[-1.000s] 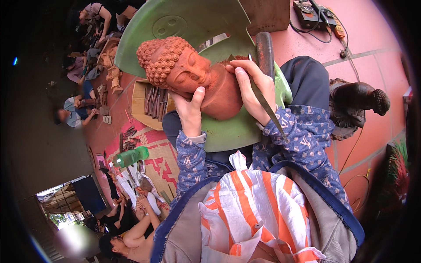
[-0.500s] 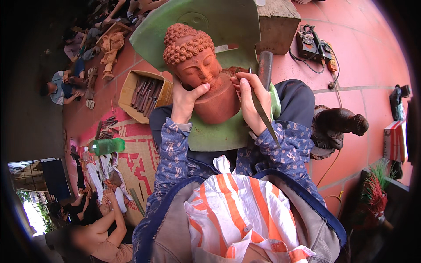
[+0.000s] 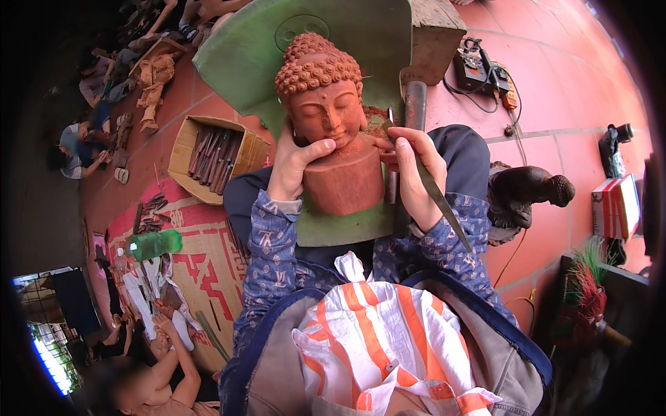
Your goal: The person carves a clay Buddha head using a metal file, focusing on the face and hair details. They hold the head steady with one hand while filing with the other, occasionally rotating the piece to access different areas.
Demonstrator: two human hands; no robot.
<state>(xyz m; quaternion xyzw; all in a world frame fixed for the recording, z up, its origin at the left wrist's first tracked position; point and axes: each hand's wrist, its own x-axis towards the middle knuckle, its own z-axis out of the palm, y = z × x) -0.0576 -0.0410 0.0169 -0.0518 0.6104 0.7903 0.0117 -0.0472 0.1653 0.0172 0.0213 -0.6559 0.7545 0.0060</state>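
A reddish carved wooden Buddha bust [image 3: 345, 187], with rows of curls on its head, stands nearly upright between my legs. Under it is a green curved plastic piece [image 3: 340, 232] sprinkled with reddish wood dust. My left hand [image 3: 288, 166] is closed around the bust's neck and jaw, its thumb lying below the chin. In my right hand [image 3: 418, 170] is a slim dark metal carving tool [image 3: 438, 197], pinched between thumb and fingers. One tip of it rises beside the bust's neck and shoulder; the long tapered end points back toward my forearm. Some right fingertips touch the bust's side.
A cardboard box [image 3: 243, 163] of carving tools sits left, near a green bottle [image 3: 154, 245]. Beyond my right knee is a dark carved figure [image 3: 524, 194]. A dark rod [image 3: 415, 111], wooden block [image 3: 433, 41] and corded black box [image 3: 479, 73] lie farther off. Other people sit left.
The bust has turned from a leftward tilt to more upright, its face now more toward me. My right hand and the tool have shifted slightly right and nearer me.
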